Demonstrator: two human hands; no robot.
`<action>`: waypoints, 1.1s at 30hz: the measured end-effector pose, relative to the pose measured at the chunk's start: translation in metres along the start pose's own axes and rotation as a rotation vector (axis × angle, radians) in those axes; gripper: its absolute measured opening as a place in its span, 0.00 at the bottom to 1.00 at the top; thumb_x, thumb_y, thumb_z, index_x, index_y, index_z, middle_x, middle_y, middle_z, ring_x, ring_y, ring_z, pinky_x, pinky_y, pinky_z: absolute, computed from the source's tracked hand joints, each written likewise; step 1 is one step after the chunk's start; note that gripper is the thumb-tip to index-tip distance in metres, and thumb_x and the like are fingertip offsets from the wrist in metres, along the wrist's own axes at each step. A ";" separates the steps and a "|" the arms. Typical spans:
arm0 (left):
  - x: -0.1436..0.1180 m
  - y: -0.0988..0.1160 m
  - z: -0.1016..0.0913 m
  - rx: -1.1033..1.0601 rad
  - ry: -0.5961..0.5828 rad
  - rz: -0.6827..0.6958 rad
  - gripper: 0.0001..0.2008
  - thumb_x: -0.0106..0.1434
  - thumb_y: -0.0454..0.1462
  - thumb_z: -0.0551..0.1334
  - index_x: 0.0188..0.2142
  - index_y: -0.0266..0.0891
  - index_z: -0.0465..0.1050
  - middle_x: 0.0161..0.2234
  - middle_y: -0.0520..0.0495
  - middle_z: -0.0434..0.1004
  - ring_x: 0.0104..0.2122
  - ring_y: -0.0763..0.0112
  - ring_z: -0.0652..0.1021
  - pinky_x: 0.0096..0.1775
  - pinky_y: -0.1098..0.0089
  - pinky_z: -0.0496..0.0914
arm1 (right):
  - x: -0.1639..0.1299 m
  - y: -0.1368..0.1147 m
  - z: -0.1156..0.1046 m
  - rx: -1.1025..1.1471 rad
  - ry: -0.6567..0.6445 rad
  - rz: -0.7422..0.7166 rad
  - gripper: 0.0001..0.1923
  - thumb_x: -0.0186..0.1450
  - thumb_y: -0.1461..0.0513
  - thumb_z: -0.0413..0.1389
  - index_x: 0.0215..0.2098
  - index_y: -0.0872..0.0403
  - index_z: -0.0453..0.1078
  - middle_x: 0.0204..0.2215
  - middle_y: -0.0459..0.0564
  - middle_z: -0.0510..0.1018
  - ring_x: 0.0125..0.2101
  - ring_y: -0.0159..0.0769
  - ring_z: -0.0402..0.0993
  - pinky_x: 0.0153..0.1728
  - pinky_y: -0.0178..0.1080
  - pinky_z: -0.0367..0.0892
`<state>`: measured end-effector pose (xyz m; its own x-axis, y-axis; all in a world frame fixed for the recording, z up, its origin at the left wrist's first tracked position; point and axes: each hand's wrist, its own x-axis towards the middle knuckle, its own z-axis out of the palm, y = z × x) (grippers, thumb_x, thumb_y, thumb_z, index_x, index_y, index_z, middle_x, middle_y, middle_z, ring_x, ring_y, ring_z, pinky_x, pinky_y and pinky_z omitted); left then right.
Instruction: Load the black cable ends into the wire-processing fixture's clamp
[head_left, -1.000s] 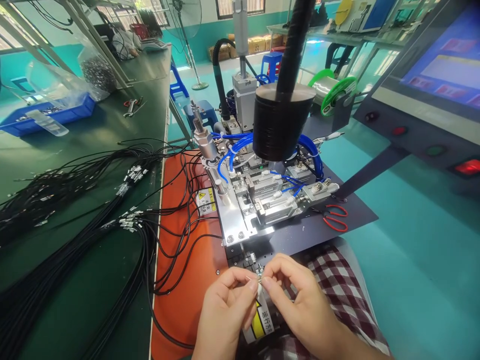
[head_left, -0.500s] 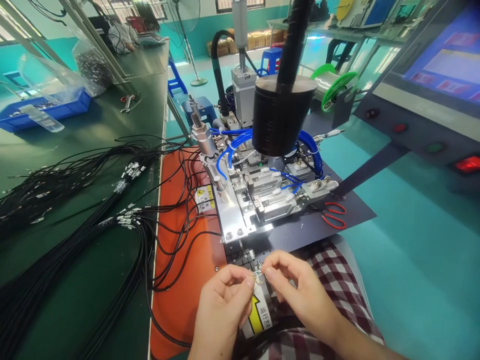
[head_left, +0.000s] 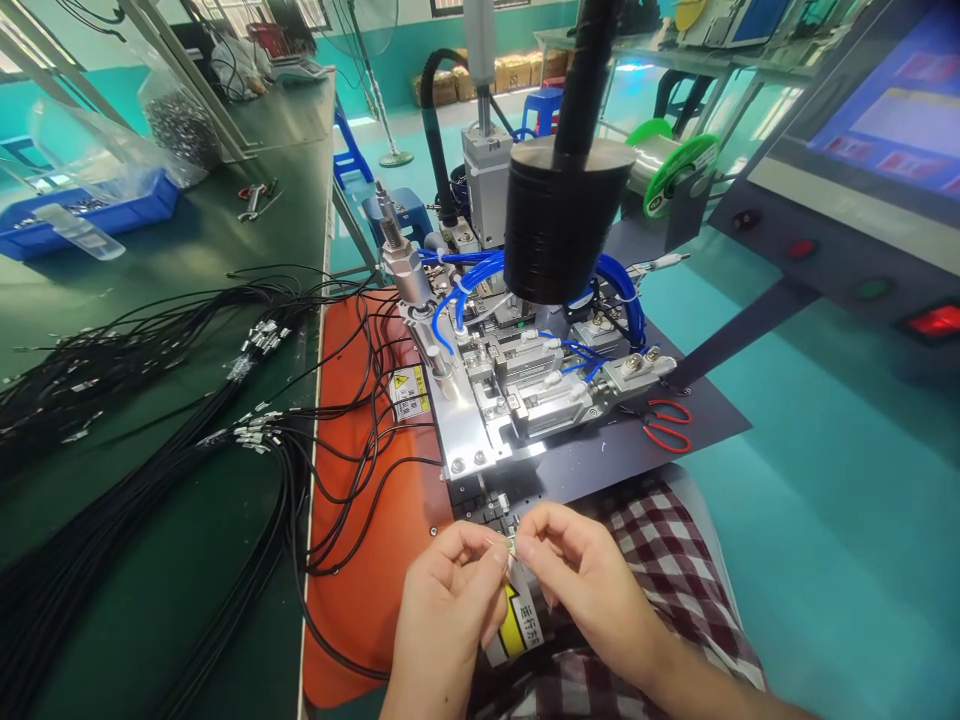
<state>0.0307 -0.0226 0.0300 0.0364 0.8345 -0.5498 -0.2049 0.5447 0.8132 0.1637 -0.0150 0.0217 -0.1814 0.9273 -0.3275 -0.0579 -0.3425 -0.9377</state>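
Observation:
My left hand (head_left: 454, 610) is closed in a pinch on the end of a cable, where thin light-coloured wires (head_left: 511, 549) stick out. My right hand (head_left: 589, 580) pinches at the same wires from the other side, its fingertips almost touching the left ones. How each single wire is held is too small to make out. Below the hands lies a label with a yellow arrow (head_left: 511, 625). A black cable (head_left: 352, 663) runs over the orange mat towards my left hand. The metal machine (head_left: 555, 405) with blue air tubes stands just beyond the hands.
Bundles of black cables (head_left: 187, 500) with metal ends cover the green table and reach the orange mat (head_left: 352, 620). Red-handled scissors (head_left: 667, 428) lie right of the machine. A black nozzle (head_left: 566, 220) hangs above. A control panel (head_left: 840, 240) stands at right, a blue tray (head_left: 142, 205) far left.
My right hand has moved slightly left, bringing its fingertips closer to the left hand's at the wires. The wires look less spread than before.

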 end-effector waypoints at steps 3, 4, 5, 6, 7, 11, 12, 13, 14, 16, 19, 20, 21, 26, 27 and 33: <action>-0.002 0.000 0.000 -0.028 0.004 0.007 0.14 0.57 0.45 0.66 0.28 0.37 0.68 0.12 0.63 0.57 0.13 0.86 0.52 0.21 0.77 0.48 | -0.001 0.000 0.002 -0.019 0.013 -0.032 0.11 0.62 0.56 0.55 0.26 0.54 0.65 0.20 0.40 0.62 0.20 0.27 0.55 0.21 0.32 0.54; -0.002 0.000 0.000 -0.036 0.005 0.009 0.13 0.57 0.44 0.66 0.29 0.37 0.68 0.13 0.62 0.59 0.13 0.86 0.52 0.21 0.77 0.47 | -0.001 0.000 0.002 -0.020 0.011 -0.033 0.11 0.63 0.56 0.55 0.26 0.54 0.64 0.20 0.40 0.63 0.20 0.27 0.55 0.21 0.32 0.55; -0.003 0.000 0.000 -0.042 0.003 0.010 0.13 0.58 0.44 0.65 0.29 0.37 0.68 0.14 0.62 0.60 0.13 0.86 0.52 0.21 0.77 0.47 | -0.001 0.001 0.002 -0.025 0.007 -0.032 0.11 0.63 0.57 0.54 0.27 0.54 0.64 0.20 0.40 0.63 0.20 0.27 0.56 0.21 0.32 0.55; -0.004 0.000 -0.001 -0.040 -0.001 0.010 0.12 0.59 0.43 0.64 0.29 0.37 0.67 0.14 0.62 0.60 0.13 0.86 0.52 0.21 0.77 0.47 | 0.000 0.002 0.002 -0.036 0.003 -0.033 0.11 0.64 0.57 0.54 0.27 0.54 0.64 0.21 0.41 0.63 0.20 0.27 0.56 0.21 0.32 0.55; -0.004 0.001 -0.001 -0.028 -0.010 0.008 0.11 0.59 0.43 0.64 0.30 0.37 0.67 0.14 0.62 0.60 0.13 0.86 0.52 0.21 0.77 0.48 | 0.000 0.003 0.002 -0.055 0.001 -0.040 0.11 0.64 0.57 0.53 0.27 0.54 0.64 0.21 0.41 0.63 0.20 0.27 0.56 0.21 0.32 0.55; -0.005 0.004 -0.003 0.065 -0.055 -0.001 0.14 0.58 0.46 0.65 0.30 0.38 0.67 0.12 0.64 0.53 0.14 0.84 0.51 0.19 0.78 0.46 | 0.000 0.005 -0.002 -0.158 -0.005 -0.133 0.10 0.66 0.59 0.51 0.28 0.54 0.64 0.23 0.42 0.64 0.22 0.28 0.58 0.23 0.33 0.57; -0.005 0.004 -0.004 0.081 -0.059 0.003 0.15 0.57 0.47 0.66 0.30 0.38 0.67 0.12 0.64 0.53 0.14 0.84 0.51 0.18 0.79 0.45 | 0.001 0.006 -0.003 -0.162 -0.011 -0.143 0.10 0.66 0.59 0.51 0.27 0.54 0.64 0.23 0.42 0.64 0.22 0.28 0.58 0.24 0.33 0.57; -0.004 0.004 -0.004 0.089 -0.056 0.008 0.17 0.56 0.49 0.66 0.29 0.38 0.67 0.12 0.64 0.53 0.14 0.84 0.51 0.18 0.79 0.45 | 0.001 0.006 -0.003 -0.153 -0.018 -0.137 0.11 0.66 0.59 0.51 0.27 0.54 0.63 0.22 0.41 0.63 0.22 0.28 0.58 0.24 0.33 0.57; -0.003 0.004 -0.004 0.090 -0.046 0.016 0.18 0.55 0.50 0.67 0.29 0.38 0.67 0.12 0.64 0.53 0.14 0.84 0.51 0.18 0.79 0.45 | 0.001 0.006 -0.004 -0.134 -0.024 -0.119 0.11 0.66 0.58 0.51 0.27 0.54 0.63 0.22 0.41 0.63 0.22 0.28 0.58 0.23 0.33 0.57; -0.001 0.003 -0.004 0.085 -0.026 0.030 0.20 0.53 0.51 0.67 0.28 0.37 0.66 0.11 0.64 0.53 0.13 0.84 0.51 0.18 0.79 0.45 | 0.002 0.006 -0.004 -0.092 -0.033 -0.079 0.11 0.66 0.57 0.51 0.28 0.54 0.64 0.21 0.40 0.63 0.21 0.28 0.57 0.23 0.33 0.57; 0.001 0.000 -0.004 0.081 -0.010 0.039 0.19 0.55 0.50 0.66 0.29 0.37 0.67 0.10 0.64 0.53 0.13 0.84 0.51 0.18 0.79 0.46 | 0.002 0.007 -0.004 -0.099 -0.036 -0.081 0.09 0.66 0.58 0.53 0.30 0.54 0.67 0.22 0.41 0.64 0.21 0.28 0.59 0.23 0.33 0.57; 0.002 0.000 -0.004 0.087 -0.007 0.038 0.18 0.56 0.50 0.66 0.29 0.37 0.67 0.10 0.64 0.54 0.13 0.84 0.51 0.18 0.79 0.46 | 0.001 0.008 -0.004 -0.115 -0.037 -0.096 0.08 0.65 0.59 0.53 0.30 0.55 0.67 0.22 0.41 0.65 0.22 0.29 0.59 0.24 0.33 0.58; 0.002 0.000 -0.005 0.096 -0.003 0.037 0.17 0.56 0.49 0.65 0.30 0.37 0.67 0.10 0.64 0.54 0.13 0.84 0.51 0.18 0.79 0.46 | 0.001 0.008 -0.004 -0.134 -0.035 -0.113 0.07 0.64 0.60 0.54 0.30 0.55 0.68 0.23 0.42 0.66 0.22 0.29 0.60 0.25 0.33 0.59; 0.001 0.001 -0.005 0.126 -0.006 0.037 0.18 0.56 0.49 0.65 0.29 0.37 0.67 0.11 0.63 0.55 0.13 0.84 0.52 0.18 0.79 0.47 | 0.002 0.012 -0.004 -0.278 -0.001 -0.203 0.07 0.65 0.62 0.53 0.28 0.54 0.66 0.25 0.43 0.68 0.26 0.31 0.63 0.29 0.34 0.61; 0.001 0.001 -0.004 0.133 -0.010 0.035 0.18 0.56 0.50 0.65 0.29 0.37 0.67 0.11 0.63 0.55 0.13 0.83 0.53 0.18 0.79 0.47 | 0.002 0.011 -0.005 -0.312 0.000 -0.220 0.08 0.67 0.62 0.51 0.29 0.53 0.65 0.25 0.43 0.68 0.27 0.31 0.63 0.29 0.34 0.61; -0.003 0.005 0.001 0.144 -0.006 0.009 0.21 0.52 0.52 0.67 0.28 0.38 0.67 0.11 0.63 0.53 0.14 0.82 0.53 0.17 0.79 0.47 | -0.001 0.004 -0.007 -0.404 0.012 -0.307 0.10 0.69 0.63 0.46 0.29 0.53 0.61 0.27 0.45 0.66 0.28 0.33 0.63 0.28 0.35 0.60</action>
<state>0.0310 -0.0220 0.0363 0.0409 0.8395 -0.5419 -0.0631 0.5434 0.8371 0.1709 -0.0162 0.0173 -0.2042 0.9785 -0.0288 0.2778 0.0297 -0.9602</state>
